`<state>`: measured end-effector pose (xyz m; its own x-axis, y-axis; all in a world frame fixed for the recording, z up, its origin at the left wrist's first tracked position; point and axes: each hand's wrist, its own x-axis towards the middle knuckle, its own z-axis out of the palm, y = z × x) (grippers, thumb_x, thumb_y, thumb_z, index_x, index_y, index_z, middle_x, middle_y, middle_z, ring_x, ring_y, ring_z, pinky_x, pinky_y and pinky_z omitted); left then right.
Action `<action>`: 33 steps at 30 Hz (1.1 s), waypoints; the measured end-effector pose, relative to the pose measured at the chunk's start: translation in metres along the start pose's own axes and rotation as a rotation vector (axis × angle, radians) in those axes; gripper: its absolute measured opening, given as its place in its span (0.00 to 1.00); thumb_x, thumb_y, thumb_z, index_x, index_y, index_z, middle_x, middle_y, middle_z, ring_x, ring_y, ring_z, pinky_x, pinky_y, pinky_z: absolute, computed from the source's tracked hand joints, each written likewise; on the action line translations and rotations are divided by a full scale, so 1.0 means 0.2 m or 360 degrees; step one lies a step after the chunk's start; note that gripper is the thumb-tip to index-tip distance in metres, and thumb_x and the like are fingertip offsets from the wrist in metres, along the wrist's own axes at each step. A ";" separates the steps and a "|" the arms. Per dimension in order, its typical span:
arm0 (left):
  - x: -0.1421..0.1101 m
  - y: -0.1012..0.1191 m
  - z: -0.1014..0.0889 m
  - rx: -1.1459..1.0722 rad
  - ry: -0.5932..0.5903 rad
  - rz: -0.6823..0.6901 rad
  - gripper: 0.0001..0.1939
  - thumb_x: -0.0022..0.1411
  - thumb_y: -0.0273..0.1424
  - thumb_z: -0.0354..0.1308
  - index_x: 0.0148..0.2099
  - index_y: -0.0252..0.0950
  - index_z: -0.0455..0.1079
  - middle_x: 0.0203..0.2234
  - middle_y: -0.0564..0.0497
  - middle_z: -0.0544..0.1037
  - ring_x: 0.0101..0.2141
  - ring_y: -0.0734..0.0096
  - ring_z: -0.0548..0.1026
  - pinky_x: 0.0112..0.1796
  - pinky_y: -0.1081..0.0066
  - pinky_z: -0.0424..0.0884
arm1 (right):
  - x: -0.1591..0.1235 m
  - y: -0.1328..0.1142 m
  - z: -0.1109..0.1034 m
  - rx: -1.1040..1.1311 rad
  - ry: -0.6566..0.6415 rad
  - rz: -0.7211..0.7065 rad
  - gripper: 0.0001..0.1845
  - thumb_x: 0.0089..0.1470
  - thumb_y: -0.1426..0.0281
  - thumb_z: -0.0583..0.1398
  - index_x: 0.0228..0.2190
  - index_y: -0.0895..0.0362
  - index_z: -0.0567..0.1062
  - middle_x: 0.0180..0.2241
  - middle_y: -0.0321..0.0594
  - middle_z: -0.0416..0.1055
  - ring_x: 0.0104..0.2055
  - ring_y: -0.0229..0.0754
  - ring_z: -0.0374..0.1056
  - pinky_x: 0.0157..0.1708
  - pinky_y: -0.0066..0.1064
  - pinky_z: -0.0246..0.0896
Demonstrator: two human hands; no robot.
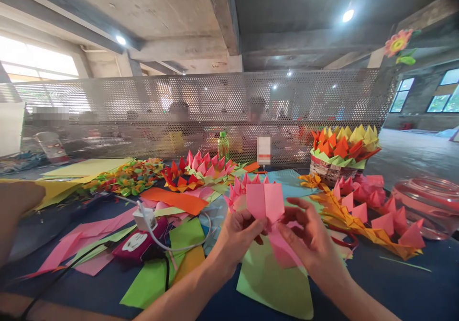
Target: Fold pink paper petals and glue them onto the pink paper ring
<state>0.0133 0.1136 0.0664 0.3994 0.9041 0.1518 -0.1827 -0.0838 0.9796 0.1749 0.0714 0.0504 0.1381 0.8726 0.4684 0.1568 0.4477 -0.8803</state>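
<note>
A creased pink paper (264, 200) with a fold line down its middle is held up in front of me. My left hand (241, 227) pinches its lower left part between thumb and fingers. At its lower right, my right hand (304, 235) has its thumb and fingers on the paper, the index finger bent above. Under the hands, more pink paper (281, 249) hangs or lies over a light green sheet (276, 282); I cannot tell whether it joins the held piece. Pink pointed folded pieces (234, 194) stand just behind.
On the left lie a purple power strip (139, 247) with a white charger (145, 217) and cables, and pink strips (89, 230). Rows of folded points (380, 220) and a folded-paper basket (344, 153) are right. Another person's hand (23, 196) is by yellow paper. A perforated panel (201, 101) stands behind.
</note>
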 end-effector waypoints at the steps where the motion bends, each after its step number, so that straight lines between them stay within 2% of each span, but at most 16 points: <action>1: 0.00 0.00 0.00 -0.0033 -0.0015 -0.0033 0.16 0.54 0.40 0.65 0.29 0.29 0.73 0.23 0.48 0.76 0.25 0.73 0.72 0.26 0.76 0.67 | 0.00 0.00 -0.01 -0.0130 0.0073 -0.0147 0.24 0.56 0.61 0.60 0.52 0.49 0.59 0.43 0.42 0.68 0.40 0.43 0.67 0.35 0.31 0.66; 3: 0.00 0.01 0.00 -0.0066 -0.0074 -0.0104 0.17 0.54 0.41 0.64 0.30 0.29 0.72 0.24 0.45 0.78 0.26 0.71 0.74 0.26 0.76 0.67 | 0.00 0.00 -0.04 -0.0464 0.0088 -0.0398 0.18 0.59 0.65 0.58 0.51 0.47 0.63 0.47 0.42 0.63 0.43 0.42 0.65 0.39 0.32 0.65; 5: -0.01 0.01 0.00 -0.0078 -0.0137 -0.0148 0.18 0.55 0.42 0.64 0.31 0.28 0.72 0.25 0.43 0.79 0.26 0.70 0.76 0.25 0.76 0.68 | 0.01 0.00 -0.06 -0.0759 -0.0021 -0.0539 0.13 0.61 0.67 0.55 0.48 0.47 0.67 0.48 0.41 0.61 0.42 0.41 0.65 0.41 0.33 0.63; 8: -0.01 0.00 0.00 -0.0070 -0.0182 -0.0148 0.19 0.55 0.43 0.63 0.32 0.28 0.73 0.25 0.43 0.79 0.25 0.70 0.76 0.25 0.76 0.69 | 0.01 0.00 -0.07 -0.0939 -0.0126 -0.0540 0.11 0.62 0.67 0.54 0.47 0.48 0.68 0.48 0.41 0.60 0.40 0.41 0.65 0.42 0.34 0.61; 13: -0.01 -0.01 -0.01 -0.0041 -0.0165 -0.0146 0.19 0.55 0.43 0.64 0.31 0.29 0.72 0.26 0.42 0.80 0.26 0.69 0.77 0.26 0.76 0.70 | 0.01 0.00 -0.05 -0.0804 -0.0203 -0.0350 0.08 0.62 0.64 0.55 0.42 0.51 0.68 0.44 0.39 0.63 0.32 0.36 0.65 0.36 0.31 0.63; 18: -0.01 -0.02 -0.01 -0.0022 -0.0199 -0.0195 0.19 0.54 0.42 0.64 0.33 0.27 0.73 0.28 0.40 0.81 0.28 0.66 0.79 0.27 0.74 0.71 | 0.02 0.02 -0.05 -0.0645 -0.0210 -0.0223 0.08 0.61 0.62 0.56 0.36 0.53 0.67 0.37 0.37 0.66 0.29 0.35 0.65 0.33 0.29 0.63; 24: -0.01 0.01 0.01 -0.0009 -0.0207 -0.0272 0.20 0.51 0.43 0.66 0.32 0.27 0.74 0.26 0.41 0.80 0.27 0.67 0.79 0.26 0.75 0.70 | 0.01 -0.01 -0.04 -0.0520 -0.0200 -0.0043 0.11 0.60 0.60 0.57 0.30 0.54 0.67 0.28 0.35 0.70 0.29 0.38 0.68 0.31 0.29 0.63; 33: -0.01 0.01 0.00 0.0037 -0.0306 -0.0286 0.23 0.55 0.46 0.63 0.34 0.26 0.74 0.30 0.38 0.81 0.28 0.67 0.78 0.27 0.74 0.70 | 0.01 0.00 -0.04 -0.0529 -0.0082 -0.0084 0.12 0.58 0.61 0.58 0.26 0.54 0.68 0.24 0.34 0.68 0.27 0.38 0.64 0.29 0.28 0.61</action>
<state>0.0126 0.1107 0.0683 0.5874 0.8093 -0.0049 -0.0736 0.0594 0.9955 0.1821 0.0716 0.0522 0.0733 0.8625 0.5008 0.4736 0.4118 -0.7785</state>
